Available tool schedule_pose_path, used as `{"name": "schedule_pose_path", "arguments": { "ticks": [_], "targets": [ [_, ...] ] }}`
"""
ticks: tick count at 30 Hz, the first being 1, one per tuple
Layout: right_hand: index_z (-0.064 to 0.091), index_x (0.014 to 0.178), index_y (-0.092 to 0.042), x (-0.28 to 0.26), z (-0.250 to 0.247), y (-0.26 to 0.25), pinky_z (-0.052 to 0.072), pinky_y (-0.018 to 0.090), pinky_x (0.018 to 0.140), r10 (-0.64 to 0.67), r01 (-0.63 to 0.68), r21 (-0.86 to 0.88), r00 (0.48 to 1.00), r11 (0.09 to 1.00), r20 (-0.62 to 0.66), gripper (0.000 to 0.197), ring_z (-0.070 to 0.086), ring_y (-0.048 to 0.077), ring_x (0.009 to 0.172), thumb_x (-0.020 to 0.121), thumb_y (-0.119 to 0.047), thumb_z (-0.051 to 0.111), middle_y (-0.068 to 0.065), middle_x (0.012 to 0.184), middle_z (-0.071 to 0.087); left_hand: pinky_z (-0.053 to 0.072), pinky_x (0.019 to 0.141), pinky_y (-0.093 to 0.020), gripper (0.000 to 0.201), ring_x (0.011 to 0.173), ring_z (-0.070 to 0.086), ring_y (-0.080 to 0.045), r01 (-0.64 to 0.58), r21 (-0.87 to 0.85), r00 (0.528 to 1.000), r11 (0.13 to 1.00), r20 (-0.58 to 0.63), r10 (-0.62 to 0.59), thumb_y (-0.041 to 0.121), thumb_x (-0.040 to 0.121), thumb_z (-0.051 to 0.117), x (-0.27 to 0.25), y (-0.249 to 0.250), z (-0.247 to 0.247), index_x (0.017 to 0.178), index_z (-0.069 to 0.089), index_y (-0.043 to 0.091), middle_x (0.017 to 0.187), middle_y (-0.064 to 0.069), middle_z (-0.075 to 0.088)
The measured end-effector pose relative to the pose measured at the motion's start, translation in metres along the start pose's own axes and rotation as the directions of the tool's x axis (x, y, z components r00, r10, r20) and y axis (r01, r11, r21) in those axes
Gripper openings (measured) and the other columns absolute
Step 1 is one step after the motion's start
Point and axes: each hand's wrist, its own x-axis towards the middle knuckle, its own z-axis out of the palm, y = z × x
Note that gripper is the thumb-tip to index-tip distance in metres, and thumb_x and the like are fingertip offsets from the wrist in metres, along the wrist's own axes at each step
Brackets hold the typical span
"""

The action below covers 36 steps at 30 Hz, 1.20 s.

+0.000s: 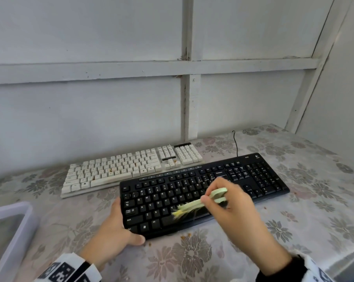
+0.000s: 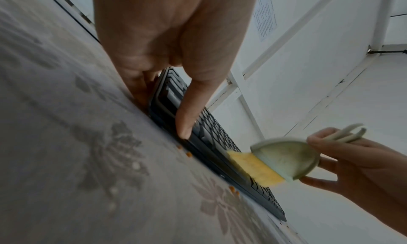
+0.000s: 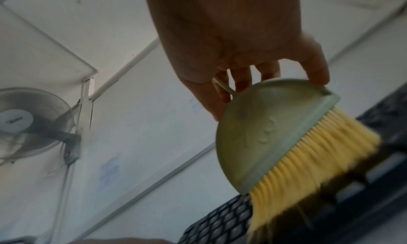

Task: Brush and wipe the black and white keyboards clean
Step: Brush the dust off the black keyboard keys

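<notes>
The black keyboard (image 1: pixel 192 192) lies slantwise on the flowered tablecloth, with the white keyboard (image 1: pixel 129 169) behind it to the left. My right hand (image 1: pixel 237 208) grips a pale green brush (image 1: pixel 204 202) with yellow bristles (image 3: pixel 308 160) that touch the black keys near the space bar. My left hand (image 1: pixel 115 226) grips the black keyboard's near left corner, thumb (image 2: pixel 191 100) on its front edge. Orange crumbs (image 2: pixel 189 154) lie on the cloth along the keyboard's front edge, and brown specks dot the white keys.
A white tray (image 1: pixel 7 231) sits at the table's left edge. The black keyboard's cable (image 1: pixel 236 143) runs toward the white panelled wall (image 1: pixel 111 108) behind. The table's right corner (image 1: pixel 351 253) is close to my right arm. A wall fan (image 3: pixel 28 126) hangs above.
</notes>
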Motion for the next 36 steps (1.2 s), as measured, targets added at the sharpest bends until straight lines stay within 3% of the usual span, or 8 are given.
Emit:
{"name": "schedule_pose_path", "arguments": {
  "ticks": [2, 8, 14, 20, 27, 32, 34, 36],
  "targets": [
    [0.05, 0.073, -0.032, 0.005, -0.009, 0.007, 0.041, 0.029, 0.074, 0.004, -0.011, -0.068, 0.996, 0.998, -0.094, 0.021, 0.045, 0.002, 0.075, 0.088, -0.024, 0.062, -0.016, 0.074, 0.054, 0.043, 0.096, -0.033, 0.117, 0.111, 0.054, -0.018, 0.008, 0.014, 1.0, 1.0, -0.004, -0.008, -0.006, 0.061, 0.079, 0.001, 0.0, 0.0, 0.144, 0.008, 0.036, 0.12, 0.009, 0.056],
    [0.056, 0.074, -0.023, 0.004, -0.022, 0.006, 0.033, 0.012, 0.048, 0.006, -0.008, 0.17, 1.0, 0.985, 0.01, 0.016, 0.043, 0.002, 0.049, 0.087, -0.019, 0.064, -0.013, 0.068, 0.056, 0.042, 0.099, -0.037, 0.115, 0.11, 0.055, -0.019, 0.026, 0.013, 1.0, 1.0, -0.006, -0.026, -0.006, 0.062, 0.079, -0.001, 0.001, 0.0, 0.144, 0.008, 0.034, 0.116, 0.011, 0.055],
    [0.056, 0.073, -0.018, 0.011, -0.041, 0.032, 0.037, 0.011, 0.056, 0.051, -0.047, 0.024, 0.983, 0.999, -0.174, 0.017, 0.041, 0.002, 0.059, 0.087, -0.013, 0.064, -0.007, 0.072, 0.056, 0.041, 0.1, -0.037, 0.116, 0.107, 0.056, -0.019, 0.048, 0.006, 0.999, 0.999, -0.01, -0.048, -0.008, 0.064, 0.078, -0.002, 0.005, 0.001, 0.146, 0.006, 0.033, 0.108, 0.015, 0.053],
    [0.058, 0.073, -0.025, 0.011, -0.05, 0.044, 0.035, 0.02, 0.055, 0.081, -0.065, 0.206, 0.994, 0.976, -0.074, 0.017, 0.045, 0.012, 0.059, 0.085, -0.018, 0.066, 0.0, 0.071, 0.058, 0.044, 0.084, -0.03, 0.113, 0.098, 0.057, -0.015, 0.032, -0.028, 0.999, 0.999, -0.016, -0.032, -0.013, 0.065, 0.075, -0.005, 0.009, 0.003, 0.146, 0.008, 0.03, 0.103, 0.016, 0.054],
    [0.055, 0.074, -0.02, 0.015, -0.065, 0.056, 0.028, 0.02, 0.05, 0.067, -0.082, -0.051, 0.967, 0.995, -0.246, 0.017, 0.036, 0.007, 0.056, 0.088, -0.012, 0.063, -0.004, 0.072, 0.056, 0.043, 0.089, -0.031, 0.114, 0.098, 0.055, -0.01, 0.018, -0.023, 1.0, 1.0, -0.011, -0.019, -0.013, 0.061, 0.076, -0.002, 0.004, 0.002, 0.145, 0.012, 0.031, 0.109, 0.016, 0.053],
    [0.059, 0.073, -0.024, 0.011, -0.065, 0.056, 0.034, 0.028, 0.056, 0.113, -0.094, 0.218, 0.991, 0.971, -0.077, 0.016, 0.043, 0.018, 0.058, 0.085, -0.017, 0.066, 0.007, 0.069, 0.057, 0.047, 0.084, -0.027, 0.113, 0.094, 0.059, -0.008, 0.004, -0.03, 1.0, 1.0, -0.008, -0.005, -0.014, 0.06, 0.076, -0.001, 0.002, 0.002, 0.144, 0.014, 0.031, 0.109, 0.019, 0.05],
    [0.059, 0.073, -0.021, 0.012, -0.067, 0.063, 0.033, 0.027, 0.054, 0.156, -0.135, 0.167, 0.98, 0.977, -0.123, 0.015, 0.042, 0.01, 0.054, 0.086, -0.016, 0.065, 0.005, 0.064, 0.055, 0.048, 0.073, -0.021, 0.107, 0.084, 0.063, -0.005, -0.005, -0.054, 1.0, 0.999, -0.008, 0.004, -0.017, 0.061, 0.074, 0.0, 0.003, 0.003, 0.138, 0.019, 0.031, 0.108, 0.017, 0.051],
    [0.058, 0.076, -0.018, 0.014, -0.073, 0.068, 0.033, 0.028, 0.051, 0.179, -0.16, 0.101, 0.962, 0.982, -0.208, 0.013, 0.043, 0.017, 0.053, 0.087, -0.015, 0.064, 0.004, 0.065, 0.058, 0.046, 0.079, -0.026, 0.111, 0.09, 0.059, -0.006, -0.009, -0.036, 1.0, 0.999, -0.011, 0.008, -0.015, 0.061, 0.075, 0.0, 0.003, 0.004, 0.142, 0.016, 0.031, 0.109, 0.017, 0.051]
  ]
}}
